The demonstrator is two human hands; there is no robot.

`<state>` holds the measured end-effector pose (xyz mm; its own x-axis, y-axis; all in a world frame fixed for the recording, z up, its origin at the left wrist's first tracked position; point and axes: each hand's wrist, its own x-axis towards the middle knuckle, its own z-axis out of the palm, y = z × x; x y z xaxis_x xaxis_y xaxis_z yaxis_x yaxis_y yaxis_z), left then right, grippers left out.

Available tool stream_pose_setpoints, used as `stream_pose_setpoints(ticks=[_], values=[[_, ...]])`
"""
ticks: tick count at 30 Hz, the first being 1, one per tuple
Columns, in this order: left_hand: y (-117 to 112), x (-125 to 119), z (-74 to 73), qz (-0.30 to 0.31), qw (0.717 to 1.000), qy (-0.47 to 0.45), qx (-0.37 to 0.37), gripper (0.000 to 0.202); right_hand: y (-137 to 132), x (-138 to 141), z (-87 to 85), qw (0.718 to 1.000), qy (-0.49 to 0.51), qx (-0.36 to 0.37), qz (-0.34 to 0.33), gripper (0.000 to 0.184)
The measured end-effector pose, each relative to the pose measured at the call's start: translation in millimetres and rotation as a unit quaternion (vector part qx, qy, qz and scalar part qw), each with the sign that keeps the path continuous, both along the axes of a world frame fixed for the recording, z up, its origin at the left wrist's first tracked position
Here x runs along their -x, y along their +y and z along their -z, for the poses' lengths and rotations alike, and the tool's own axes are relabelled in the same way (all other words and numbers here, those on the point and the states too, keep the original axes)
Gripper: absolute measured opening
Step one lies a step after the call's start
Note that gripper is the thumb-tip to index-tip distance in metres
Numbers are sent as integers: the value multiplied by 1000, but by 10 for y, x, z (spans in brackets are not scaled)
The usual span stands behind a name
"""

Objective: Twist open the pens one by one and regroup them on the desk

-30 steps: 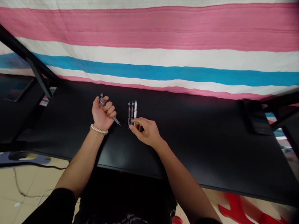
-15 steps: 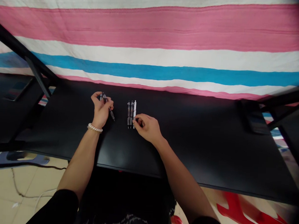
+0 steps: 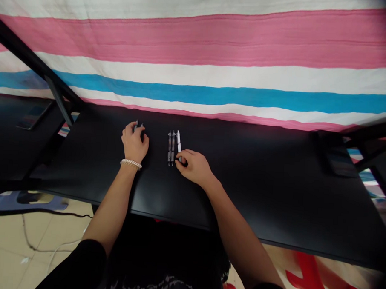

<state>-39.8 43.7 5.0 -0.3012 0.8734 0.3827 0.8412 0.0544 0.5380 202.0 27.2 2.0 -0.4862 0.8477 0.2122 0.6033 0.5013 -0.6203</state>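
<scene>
Three pens (image 3: 173,147) under right hand (image 3: 193,166) fingertips (left hand (image 3: 134,143) apart)

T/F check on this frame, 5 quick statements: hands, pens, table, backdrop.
1. Three pens lie side by side on the black table. True: two dark pens and one white pen.
2. The right hand is lifted well clear of the pens. False: its fingertips are at the near end of the white pen.
3. The left hand wears a pale beaded bracelet. True.
4. The left hand lies flat and empty. False: it is curled over a dark pen whose end shows beyond the fingers.
5. The cloth behind the table is plain green. False: the striped cloth is pink, white and blue.
</scene>
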Motion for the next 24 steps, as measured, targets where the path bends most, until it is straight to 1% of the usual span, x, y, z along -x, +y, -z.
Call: stream_pose_setpoints(ticks=[4, 7, 11, 14, 17, 19, 20, 21, 22, 23, 24], values=[[-30, 37, -30, -72, 997, -12, 25, 34, 29, -16, 33, 1000, 9, -8, 6, 10], [-35, 52, -41, -97, 994, -20, 54, 34, 41, -17, 49, 998, 42, -9, 40, 13], [-27, 70, -42, -92, 993, -19, 69, 30, 55, -2, 62, 988, 122, 12, 93, 11], [-24, 88, -49, -94, 993, -34, 65, 34, 69, 22, 77, 974, 179, 44, 131, 8], [-22, 61, -86, -79, 995, -58, 18, 37, 68, 53, 85, 950, 256, 85, 159, 10], [-21, -14, -122, -42, 990, -125, -39, 35, 53, 72, 71, 928, 319, 121, 150, 19], [-21, -69, -139, -14, 980, -189, -61, 34, 42, 79, 56, 919, 345, 139, 134, 24], [-24, -134, -155, 19, 960, -271, -72, 34, 29, 85, 37, 912, 365, 152, 113, 27], [-29, -203, -169, 57, 927, -365, -70, 36, 16, 88, 16, 909, 375, 161, 91, 28], [-36, -272, -182, 97, 884, -455, -51, 39, 4, 91, -4, 909, 376, 164, 70, 27], [-47, -336, -194, 132, 839, -526, -27, 41, -6, 92, -22, 913, 371, 162, 53, 26]])
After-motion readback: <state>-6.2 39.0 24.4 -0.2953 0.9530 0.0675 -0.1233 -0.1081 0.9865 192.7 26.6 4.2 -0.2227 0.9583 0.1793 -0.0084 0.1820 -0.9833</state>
